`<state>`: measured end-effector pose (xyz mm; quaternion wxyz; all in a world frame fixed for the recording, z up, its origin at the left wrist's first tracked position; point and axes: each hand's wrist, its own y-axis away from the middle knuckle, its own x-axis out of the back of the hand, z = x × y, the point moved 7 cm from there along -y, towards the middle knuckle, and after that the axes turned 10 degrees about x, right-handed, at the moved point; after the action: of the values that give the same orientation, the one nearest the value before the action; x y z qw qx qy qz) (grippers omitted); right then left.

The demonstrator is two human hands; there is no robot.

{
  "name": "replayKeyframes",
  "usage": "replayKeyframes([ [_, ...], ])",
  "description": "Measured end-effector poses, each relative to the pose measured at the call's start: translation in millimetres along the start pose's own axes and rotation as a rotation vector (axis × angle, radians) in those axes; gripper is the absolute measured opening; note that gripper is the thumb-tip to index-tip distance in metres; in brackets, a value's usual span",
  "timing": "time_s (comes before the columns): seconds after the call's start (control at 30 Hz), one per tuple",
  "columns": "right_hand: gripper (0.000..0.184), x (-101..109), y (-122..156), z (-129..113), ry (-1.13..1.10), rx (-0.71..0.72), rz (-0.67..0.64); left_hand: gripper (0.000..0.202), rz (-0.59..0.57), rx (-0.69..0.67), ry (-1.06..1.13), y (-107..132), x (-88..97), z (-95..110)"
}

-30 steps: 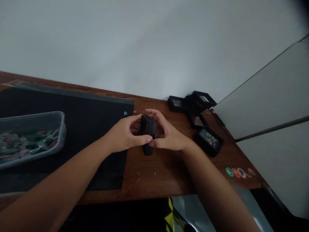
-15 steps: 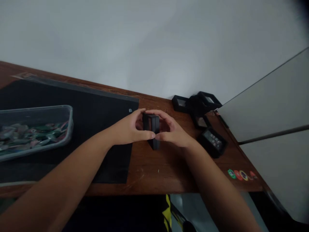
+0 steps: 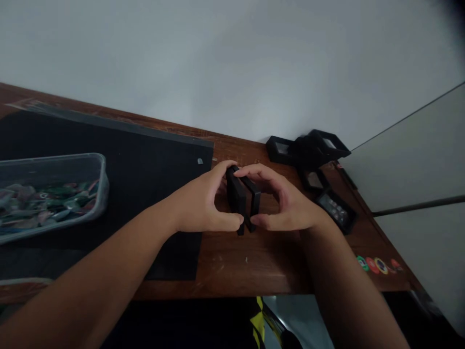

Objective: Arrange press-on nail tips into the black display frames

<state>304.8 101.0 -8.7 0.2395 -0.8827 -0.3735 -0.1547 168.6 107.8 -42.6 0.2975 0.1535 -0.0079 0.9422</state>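
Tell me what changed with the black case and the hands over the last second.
The black case, closed a second ago, now shows a gap along its top edge, its two halves parting. The left hand and right hand have spread slightly, each keeping its grip on one half. The case stays upright on the wooden table. The plastic tub and the black frames lie as before.

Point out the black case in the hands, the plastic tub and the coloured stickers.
black case (image 3: 242,196), head view, its upper edge.
plastic tub (image 3: 95,170), head view, its right wall.
coloured stickers (image 3: 380,265), head view, the yellow-ringed one.
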Motion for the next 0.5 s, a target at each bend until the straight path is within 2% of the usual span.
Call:
replayKeyframes([
  [0.13, 0.079, 10.4, 3.3, 12.0, -0.099, 0.004, -0.012, 0.080, -0.124, -0.063, 0.135, -0.7, -4.4, -1.8],
  [0.33, 0.068, 22.3, 7.1, 23.1, -0.196, -0.015, 0.081, 0.103, -0.098, -0.064, 0.128, -5.8, -3.3, -9.6],
  [0.43, 0.062, 24.4, 8.7, 25.6, -0.114, -0.067, 0.098, 0.100, -0.082, -0.068, 0.075, -5.9, -4.4, -8.0],
  [0.5, 0.061, 24.2, 9.1, 27.8, -0.050, -0.105, 0.101, 0.091, -0.057, -0.064, 0.063, -6.4, -4.8, -6.1],
])
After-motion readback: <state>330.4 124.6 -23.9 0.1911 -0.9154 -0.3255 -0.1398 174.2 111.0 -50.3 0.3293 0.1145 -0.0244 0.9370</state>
